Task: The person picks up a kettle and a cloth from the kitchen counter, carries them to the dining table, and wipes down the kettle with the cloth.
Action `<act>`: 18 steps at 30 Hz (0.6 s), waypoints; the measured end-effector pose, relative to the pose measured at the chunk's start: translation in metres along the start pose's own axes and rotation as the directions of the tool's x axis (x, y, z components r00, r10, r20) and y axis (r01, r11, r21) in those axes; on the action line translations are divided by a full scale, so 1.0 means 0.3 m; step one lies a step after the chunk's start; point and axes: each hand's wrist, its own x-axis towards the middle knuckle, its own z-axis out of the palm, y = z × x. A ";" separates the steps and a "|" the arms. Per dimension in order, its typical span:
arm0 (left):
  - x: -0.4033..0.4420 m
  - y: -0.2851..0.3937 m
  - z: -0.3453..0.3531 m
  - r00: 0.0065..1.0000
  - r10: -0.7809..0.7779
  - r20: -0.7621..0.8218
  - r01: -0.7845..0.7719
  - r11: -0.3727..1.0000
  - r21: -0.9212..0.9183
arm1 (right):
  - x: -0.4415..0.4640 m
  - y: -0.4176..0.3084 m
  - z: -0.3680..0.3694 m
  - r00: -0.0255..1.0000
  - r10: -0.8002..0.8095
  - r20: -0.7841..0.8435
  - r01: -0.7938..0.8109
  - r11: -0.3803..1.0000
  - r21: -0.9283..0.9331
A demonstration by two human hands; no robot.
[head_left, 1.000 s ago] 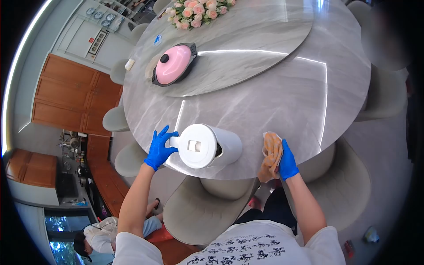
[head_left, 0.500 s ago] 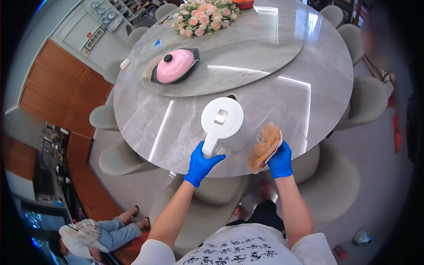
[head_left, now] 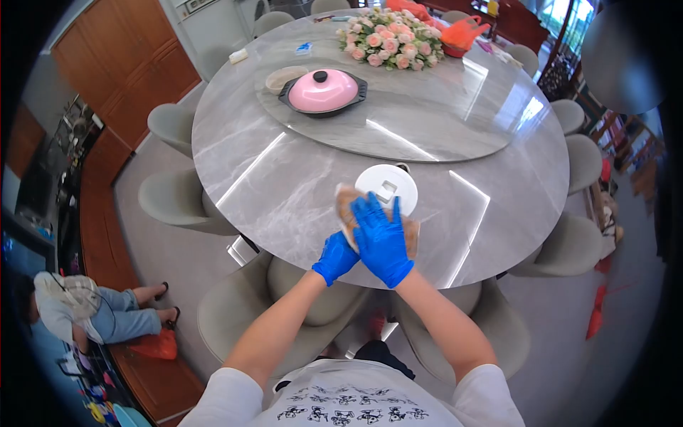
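Observation:
A white lidded pitcher [head_left: 403, 181] stands on the grey marbled table in front of me, its handle side towards me. My right hand [head_left: 380, 238], in a blue glove, lies over an orange-and-white cloth [head_left: 346, 205] and presses it on the near side of the lid, fingers stretched across the cloth. Partly behind it, my left hand [head_left: 336, 258], also gloved in blue, is curled at the pitcher's handle. The cloth and my right hand hide the handle and much of the pitcher's body.
On the raised round turntable [head_left: 455, 135] stand a pink-lidded pan [head_left: 324, 92], a bowl [head_left: 284, 78] and a rose arrangement [head_left: 391, 43]. Beyond is a red plastic bag [head_left: 466, 32]. Grey chairs [head_left: 185, 201] ring the table. Another person [head_left: 92, 302] is at the lower left.
My right hand has brought the cloth leftward from beside the pitcher onto its lid and handle side. The left hand stays by the handle. The view has turned and shifted.

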 end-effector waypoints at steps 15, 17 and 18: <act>-0.020 -0.044 0.036 0.992 0.120 0.036 -0.123 0.989 0.085 | 0.009 0.037 -0.075 0.874 -0.350 0.337 0.398 0.913 -0.085; -0.005 0.008 -0.011 0.991 0.135 -0.005 -0.134 0.984 0.115 | -0.057 0.155 -0.065 0.901 -0.344 0.266 0.386 0.913 -0.128; -0.007 0.037 -0.044 0.997 0.070 -0.007 -0.070 0.997 -0.008 | -0.056 0.176 -0.098 0.932 -0.253 0.258 0.285 0.954 -0.093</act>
